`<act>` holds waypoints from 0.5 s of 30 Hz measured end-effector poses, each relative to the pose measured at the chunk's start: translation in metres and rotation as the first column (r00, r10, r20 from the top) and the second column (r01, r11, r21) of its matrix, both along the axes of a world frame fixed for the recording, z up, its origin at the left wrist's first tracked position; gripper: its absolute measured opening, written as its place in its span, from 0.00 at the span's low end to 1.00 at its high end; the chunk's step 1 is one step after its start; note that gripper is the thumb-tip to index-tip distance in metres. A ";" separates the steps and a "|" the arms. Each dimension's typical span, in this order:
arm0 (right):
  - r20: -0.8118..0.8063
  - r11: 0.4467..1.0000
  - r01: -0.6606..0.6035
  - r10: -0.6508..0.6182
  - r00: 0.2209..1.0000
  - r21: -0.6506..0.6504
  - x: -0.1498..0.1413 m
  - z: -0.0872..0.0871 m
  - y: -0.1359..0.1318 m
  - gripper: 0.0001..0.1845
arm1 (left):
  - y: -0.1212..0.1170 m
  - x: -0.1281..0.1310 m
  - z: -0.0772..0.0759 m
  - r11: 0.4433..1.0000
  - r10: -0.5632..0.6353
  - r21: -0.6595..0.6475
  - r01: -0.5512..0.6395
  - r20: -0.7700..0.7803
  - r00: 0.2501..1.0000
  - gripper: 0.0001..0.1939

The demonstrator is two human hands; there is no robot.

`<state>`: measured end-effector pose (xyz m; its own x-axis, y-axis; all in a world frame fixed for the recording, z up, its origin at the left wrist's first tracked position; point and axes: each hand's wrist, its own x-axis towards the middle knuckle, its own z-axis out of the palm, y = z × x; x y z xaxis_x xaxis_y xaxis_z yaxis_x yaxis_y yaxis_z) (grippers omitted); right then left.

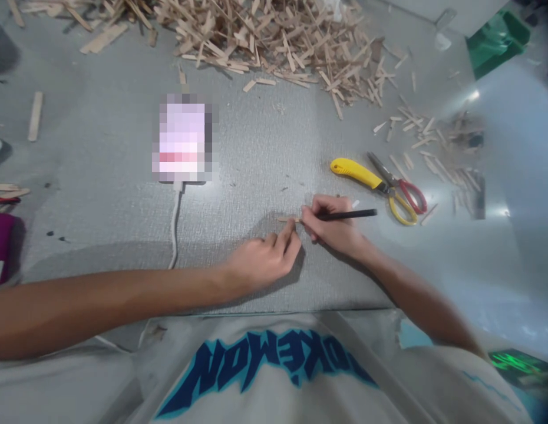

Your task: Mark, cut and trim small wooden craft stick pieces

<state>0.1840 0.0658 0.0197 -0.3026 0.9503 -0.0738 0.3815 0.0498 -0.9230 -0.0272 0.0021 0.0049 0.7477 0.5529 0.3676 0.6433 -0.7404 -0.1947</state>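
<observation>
Two hands [266, 259] [330, 222] — flat wooden sliver [283, 219] held, slim dark pen [351, 215] gripped.

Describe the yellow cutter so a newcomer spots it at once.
Start at the big heap of wood pieces along the top of the gray table. Below its right end, just past the right hand holding a dark pen, lies the yellow cutter. Its body is one solid bar, while the scissors beside it have red and yellow finger loops.
</observation>
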 end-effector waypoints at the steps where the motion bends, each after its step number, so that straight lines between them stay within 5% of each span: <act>1: -0.007 1.000 0.000 0.000 1.000 0.000 -0.001 0.000 0.000 0.26 | 0.000 0.000 0.000 1.000 -0.002 -0.003 0.002 -0.004 1.000 0.16; 15: -0.003 0.995 0.046 -0.046 0.999 -0.087 -0.003 0.001 -0.001 0.27 | 0.000 0.000 0.000 1.000 0.003 0.019 -0.003 0.001 1.000 0.14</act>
<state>0.1813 0.0650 0.0212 -0.2591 0.9532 -0.1556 0.3770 -0.0485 -0.9249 -0.0274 0.0019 0.0052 0.7456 0.5481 0.3790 0.6459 -0.7345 -0.2084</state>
